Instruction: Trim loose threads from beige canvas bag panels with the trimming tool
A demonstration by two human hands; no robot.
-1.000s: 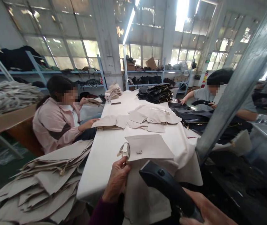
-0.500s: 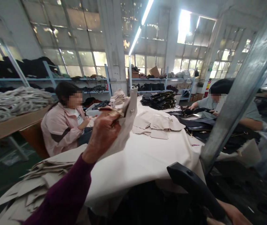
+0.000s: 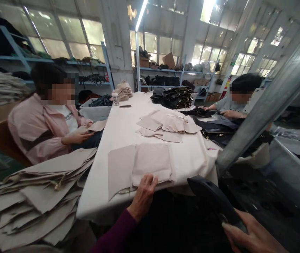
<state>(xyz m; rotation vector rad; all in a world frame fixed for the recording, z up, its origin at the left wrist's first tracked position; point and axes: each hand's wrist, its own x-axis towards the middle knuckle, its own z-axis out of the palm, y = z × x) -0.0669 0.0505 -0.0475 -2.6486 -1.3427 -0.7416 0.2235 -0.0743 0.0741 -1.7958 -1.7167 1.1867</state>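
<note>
My left hand (image 3: 145,192) rests with its fingers laid on the lower edge of a beige fabric piece (image 3: 152,160), which lies flat at the near edge of the table. To its left is a beige flap (image 3: 121,167) with a small metal zip part (image 3: 124,191) at its bottom. At lower right, my right hand (image 3: 252,230) is wrapped round a black curved tool (image 3: 213,200), whose kind I cannot make out. The tool's blunt end points toward the table's front edge.
More beige pieces (image 3: 163,124) lie mid-table, with stacked black pieces (image 3: 173,97) behind. A beige pile (image 3: 44,196) hangs at left. A metal post (image 3: 255,116) slants up on the right. Co-workers sit left (image 3: 47,130) and right (image 3: 234,109), handling pieces.
My left hand has come down from the raised position, and the beige piece it held up now lies on the table. The view has tilted down. My right hand still grips the black tool.
</note>
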